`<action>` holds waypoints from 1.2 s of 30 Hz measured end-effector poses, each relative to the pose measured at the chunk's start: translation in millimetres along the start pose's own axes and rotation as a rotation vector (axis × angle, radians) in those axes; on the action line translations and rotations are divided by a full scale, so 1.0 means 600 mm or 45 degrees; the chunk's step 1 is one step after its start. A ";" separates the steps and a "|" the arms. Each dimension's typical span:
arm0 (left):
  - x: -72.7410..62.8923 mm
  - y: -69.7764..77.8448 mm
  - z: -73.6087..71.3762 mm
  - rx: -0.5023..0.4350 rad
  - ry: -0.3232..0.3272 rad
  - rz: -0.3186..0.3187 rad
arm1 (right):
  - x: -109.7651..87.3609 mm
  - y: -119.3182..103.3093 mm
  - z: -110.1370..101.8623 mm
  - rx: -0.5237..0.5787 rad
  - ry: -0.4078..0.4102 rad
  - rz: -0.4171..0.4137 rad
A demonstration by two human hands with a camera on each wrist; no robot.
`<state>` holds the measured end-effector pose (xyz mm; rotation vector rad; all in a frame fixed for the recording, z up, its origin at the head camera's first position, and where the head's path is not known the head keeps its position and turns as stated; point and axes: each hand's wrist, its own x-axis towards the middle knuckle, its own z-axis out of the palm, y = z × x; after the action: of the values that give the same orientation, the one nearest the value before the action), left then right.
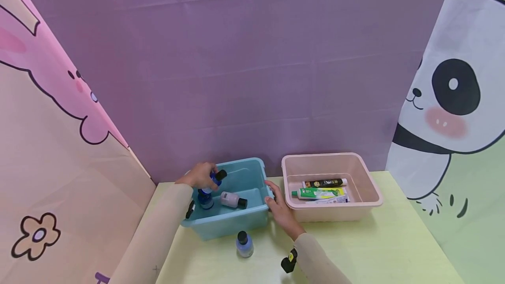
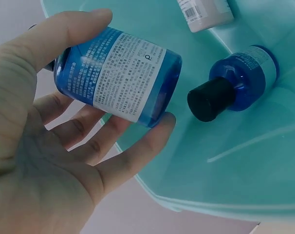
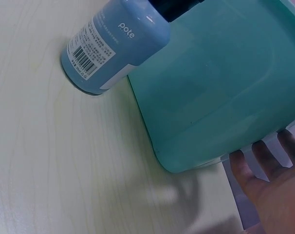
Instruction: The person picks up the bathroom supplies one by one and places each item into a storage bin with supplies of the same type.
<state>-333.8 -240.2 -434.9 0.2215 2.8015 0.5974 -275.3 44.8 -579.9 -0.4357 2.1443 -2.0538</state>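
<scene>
My left hand [image 1: 202, 175] holds a clear blue bottle [image 2: 123, 73] with a black cap, tilted above the left part of a teal plastic bin [image 1: 229, 222]. Thumb and fingers pinch it along its sides. Below it in the bin stands another blue bottle [image 1: 206, 200], also black-capped. A pale pinkish bottle [image 1: 229, 199] lies on its side beside that one. At the bin's right side my right hand [image 1: 283, 209] grips the rim, fingers against the outer wall. A periwinkle bottle [image 1: 245, 247] with a black cap stands upright on the table in front of the bin.
To the right is a pink bin [image 1: 335, 214] holding a black tube [image 1: 324, 183], a green and yellow tube [image 1: 317, 193] and a whitish tube [image 1: 333, 199]. Both bins stand on a pale wood-grain table [image 1: 394, 249] before a purple backdrop [image 1: 236, 78].
</scene>
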 end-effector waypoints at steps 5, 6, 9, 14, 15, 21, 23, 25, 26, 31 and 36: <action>0.003 -0.006 0.005 0.009 0.003 -0.001 | 0.000 -0.001 0.001 0.001 0.000 -0.008; 0.004 -0.008 0.006 0.007 0.003 -0.001 | 0.000 -0.001 0.001 0.003 -0.002 -0.010; 0.010 -0.013 0.010 0.005 0.004 -0.002 | 0.000 -0.001 0.000 0.000 -0.007 -0.009; 0.017 -0.018 0.015 -0.007 -0.009 -0.036 | -0.002 -0.004 0.000 -0.002 -0.010 0.002; 0.018 -0.019 0.016 -0.009 -0.014 -0.046 | -0.001 -0.004 0.000 -0.001 -0.013 -0.001; 0.019 -0.022 0.020 -0.034 -0.031 -0.089 | 0.000 -0.004 0.000 0.015 -0.018 -0.002; 0.018 -0.023 0.022 -0.035 -0.027 -0.090 | 0.000 -0.003 0.000 0.019 -0.019 -0.002; 0.018 -0.024 0.024 -0.032 -0.021 -0.090 | -0.001 -0.003 0.001 0.020 -0.018 -0.009; 0.018 -0.024 0.025 -0.033 -0.018 -0.085 | -0.001 -0.003 0.002 0.019 -0.018 -0.014; 0.016 -0.024 0.023 -0.095 0.020 -0.011 | -0.001 -0.004 0.002 0.020 -0.019 -0.015; 0.015 -0.021 0.018 -0.119 0.039 0.035 | 0.000 -0.003 0.000 0.019 -0.010 0.013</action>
<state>-340.5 -245.5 -451.7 0.2345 2.7957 0.7423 -274.9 44.6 -578.0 -0.4297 2.1211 -2.0577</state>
